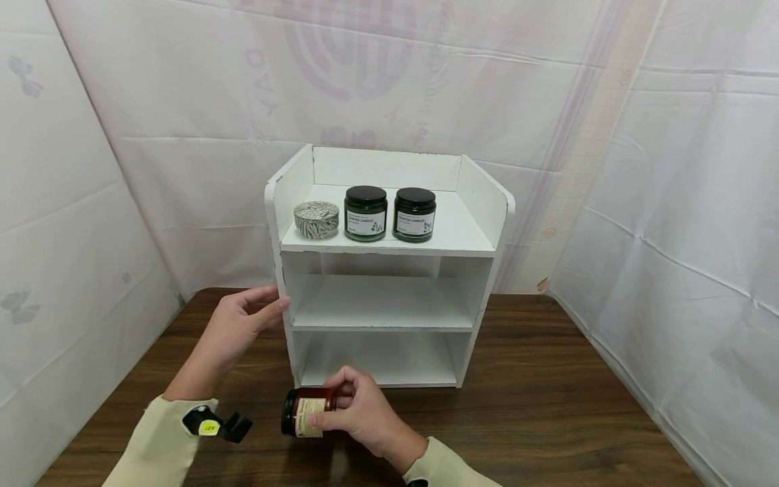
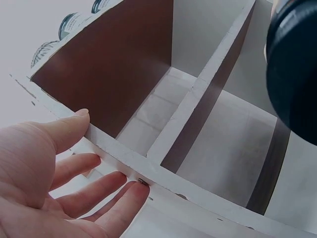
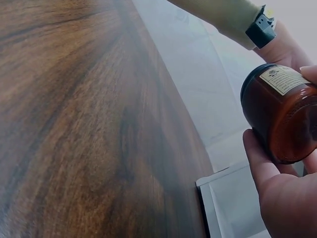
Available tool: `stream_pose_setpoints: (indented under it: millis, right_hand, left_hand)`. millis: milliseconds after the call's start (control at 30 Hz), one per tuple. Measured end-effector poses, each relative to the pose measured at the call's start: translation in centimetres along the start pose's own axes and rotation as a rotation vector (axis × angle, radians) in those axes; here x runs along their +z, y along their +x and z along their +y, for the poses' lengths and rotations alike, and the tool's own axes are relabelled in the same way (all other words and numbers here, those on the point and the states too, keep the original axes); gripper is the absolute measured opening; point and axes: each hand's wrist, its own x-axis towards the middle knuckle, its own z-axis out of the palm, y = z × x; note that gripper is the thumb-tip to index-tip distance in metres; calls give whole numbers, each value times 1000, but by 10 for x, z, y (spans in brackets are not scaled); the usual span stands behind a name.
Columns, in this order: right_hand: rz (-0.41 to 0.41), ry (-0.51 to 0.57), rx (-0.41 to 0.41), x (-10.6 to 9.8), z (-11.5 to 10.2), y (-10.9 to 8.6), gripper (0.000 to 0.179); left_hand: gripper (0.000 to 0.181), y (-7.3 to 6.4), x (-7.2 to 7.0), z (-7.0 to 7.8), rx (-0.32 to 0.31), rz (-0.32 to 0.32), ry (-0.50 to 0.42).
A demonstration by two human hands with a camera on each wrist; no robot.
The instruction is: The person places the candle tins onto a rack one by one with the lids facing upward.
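My right hand [image 1: 368, 412] grips an amber glass candle jar [image 3: 287, 114] with a cream label and dark lid. The jar is tilted onto its side above the table, lid toward the left. In the left wrist view a dark round lid [image 2: 292, 69] looms large. My left hand [image 1: 240, 318] touches the left side panel of a white three-level shelf [image 1: 383, 326], its thumb at the front edge and its loosely bent fingers along the outer face. On the top level stand a patterned round tin [image 1: 316, 220] and two dark green candle jars, one central [image 1: 365, 215], one right [image 1: 414, 216].
The shelf stands on a dark wooden table [image 1: 548, 392]. White sheeting [image 1: 201, 203] hangs behind and on both sides. A black wrist strap [image 1: 216, 425] with a yellow tag sits on the left sleeve.
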Motion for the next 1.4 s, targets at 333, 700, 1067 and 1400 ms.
stream_pose_setpoints:
  millis: [333,700,1067,1400]
  right_hand:
    - [5,-32,12,2,-2,-2,40]
    - [-32,-49,37,-5,-1,-2,41]
    - [-39,-6,25,-9,0,-2,46]
    - [-54,37,34,-7,-3,-2,47]
  left_hand:
    - [65,0,0,0,8,-3,-1]
    - [64,-1,-1,-1,11,-4,-8]
    - [64,-1,-1,0,10,-10,-17]
    - [64,2,0,-2,22,-2,1]
